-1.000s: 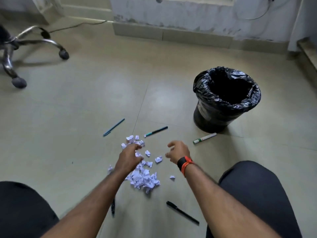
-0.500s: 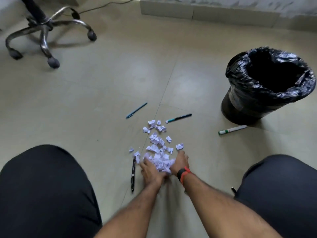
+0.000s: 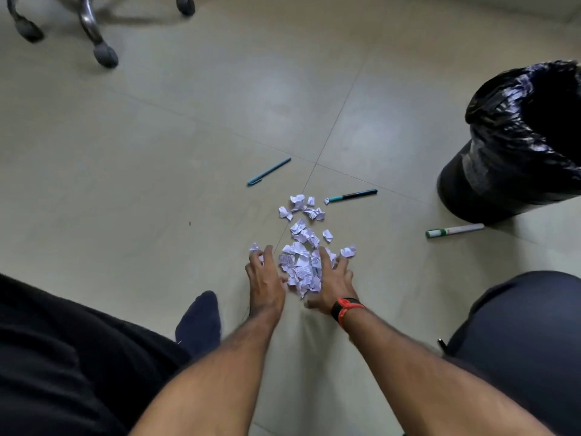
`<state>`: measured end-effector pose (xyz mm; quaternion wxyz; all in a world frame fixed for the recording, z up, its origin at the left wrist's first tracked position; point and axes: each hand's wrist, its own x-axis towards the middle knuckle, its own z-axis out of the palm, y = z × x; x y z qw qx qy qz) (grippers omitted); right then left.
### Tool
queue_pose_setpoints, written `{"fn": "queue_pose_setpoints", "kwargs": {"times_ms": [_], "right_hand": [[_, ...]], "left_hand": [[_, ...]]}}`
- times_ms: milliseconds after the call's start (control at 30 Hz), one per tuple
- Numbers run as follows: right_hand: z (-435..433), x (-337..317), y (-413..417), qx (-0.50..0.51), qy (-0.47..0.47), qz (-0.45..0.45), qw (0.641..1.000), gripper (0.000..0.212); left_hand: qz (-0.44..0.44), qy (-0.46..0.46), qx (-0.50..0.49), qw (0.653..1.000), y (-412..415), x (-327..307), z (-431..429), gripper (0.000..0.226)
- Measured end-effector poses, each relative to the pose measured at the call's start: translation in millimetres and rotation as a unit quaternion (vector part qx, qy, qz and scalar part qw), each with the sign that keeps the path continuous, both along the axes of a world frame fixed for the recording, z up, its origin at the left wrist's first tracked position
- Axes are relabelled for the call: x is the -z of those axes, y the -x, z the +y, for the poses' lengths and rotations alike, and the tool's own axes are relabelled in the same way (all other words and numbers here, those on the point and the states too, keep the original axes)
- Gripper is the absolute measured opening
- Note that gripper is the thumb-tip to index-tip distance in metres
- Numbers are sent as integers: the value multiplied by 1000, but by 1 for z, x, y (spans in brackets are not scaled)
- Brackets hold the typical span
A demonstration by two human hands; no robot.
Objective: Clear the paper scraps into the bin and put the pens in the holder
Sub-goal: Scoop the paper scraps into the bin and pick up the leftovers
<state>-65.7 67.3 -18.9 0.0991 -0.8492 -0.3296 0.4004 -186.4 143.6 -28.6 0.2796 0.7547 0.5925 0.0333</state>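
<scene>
Head view, nearest first: two bare forearms reaching down between dark-clothed knees, a dark sock just left of the left wrist. Left hand (image 3: pixel 265 280) flat on the floor (image 3: pixel 132 171), fingers (image 3: pixel 267 254) spread and loosely curled, tips against a stray scrap at the pile's left edge; nothing pinched. Right hand (image 3: pixel 330 283), with a red-and-black wristband (image 3: pixel 345 308), also splayed, fingers (image 3: pixel 323 256) resting on the pile's right flank. Between the two sets of fingers, the thick end of the paper scraps (image 3: pixel 301 269): small crumpled white bits with print, heaped loosely, thinning into scattered pieces just beyond the fingertips. Likely very light, soft and springy, apt to slip out through open fingers or flutter off; best gathered by cupping both palms inward under the heap and pressing them together, not by pinching single bits. Beyond the fingertips and to the left, a blue pen (image 3: pixel 268 172); beyond and slightly right, a teal-and-black pen (image 3: pixel 352 195) close to the farthest scraps. Well right of the right fingers, a white marker with a green cap (image 3: pixel 454 230), lying just beside the base of the bin (image 3: pixel 503 171), black-lined and open-mouthed. Pens stiff and light, prone to rolling; easiest taken mid-barrel. Near the right knee, a small dark tip, perhaps another pen, too hidden to say. Farthest, upper left, chair legs on castors (image 3: pixel 100 51). No holder in sight.
</scene>
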Motion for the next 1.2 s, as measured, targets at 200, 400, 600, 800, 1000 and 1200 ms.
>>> {"fn": "queue_pose_setpoints", "kwargs": {"times_ms": [200, 400, 600, 800, 1000, 1200], "right_hand": [[32, 19, -11, -54, -53, -34, 997, 74], [38, 7, -26, -34, -65, -47, 996, 23], [47, -26, -58, 7, -79, -34, 996, 23], [67, -90, -101, -17, -136, 22, 990, 20], [68, -168, -166, 54, -248, -22, 967, 18], [23, -237, -247, 256, -338, -155, 893, 21]], "left_hand": [[51, 82, 175, 980, -28, 2, 24, 78], [3, 42, 151, 988, -42, 0, 31, 22], [-19, 8, 110, 994, -38, -18, 55, 5], [-29, -39, 134, 990, -56, -57, 97, 7], [-116, -26, 115, 986, -110, -126, 113, 30], [-178, -8, 211, 961, -212, -191, 105, 32]]}}
